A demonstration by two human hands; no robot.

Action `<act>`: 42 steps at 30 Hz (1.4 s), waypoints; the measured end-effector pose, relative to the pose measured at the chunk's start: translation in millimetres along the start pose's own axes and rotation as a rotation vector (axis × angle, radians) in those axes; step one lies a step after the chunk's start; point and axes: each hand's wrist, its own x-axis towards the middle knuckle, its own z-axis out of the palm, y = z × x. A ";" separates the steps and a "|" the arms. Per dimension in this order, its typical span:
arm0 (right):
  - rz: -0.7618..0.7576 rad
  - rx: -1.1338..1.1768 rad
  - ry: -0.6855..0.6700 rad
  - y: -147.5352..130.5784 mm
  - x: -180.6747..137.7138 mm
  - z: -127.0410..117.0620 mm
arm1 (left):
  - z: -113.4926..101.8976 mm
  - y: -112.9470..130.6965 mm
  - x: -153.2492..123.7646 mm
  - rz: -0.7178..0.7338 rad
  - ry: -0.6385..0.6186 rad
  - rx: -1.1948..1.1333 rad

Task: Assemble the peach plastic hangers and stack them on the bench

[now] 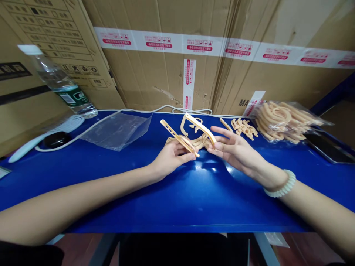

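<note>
My left hand point(168, 158) pinches a long beige slotted strip point(172, 132), which slants up and to the left. Between the thumb and fingers of my right hand point(241, 152) is a beige bent arm point(200, 126) with a hole at its far end. Both parts are held above the blue table, a little apart from each other. Just behind them lie more beige curved pieces point(197, 142), partly covered by my hands. An angled beige piece point(183, 125) rests further back. Small beige hooked pieces point(245, 128) form a loose heap beyond my right hand.
A clear bag of beige parts point(283, 120) lies at the back right beside a dark phone point(330, 147). To the left are an empty plastic bag point(116, 129), a water bottle point(66, 88), a pale hairbrush point(47, 135) and a white cable point(105, 120). Cardboard boxes point(155, 77) stand behind.
</note>
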 end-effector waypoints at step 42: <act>-0.277 -0.628 -0.084 -38.9 3.7 -18.0 | -14.5 18.5 7.0 -0.007 0.139 -0.180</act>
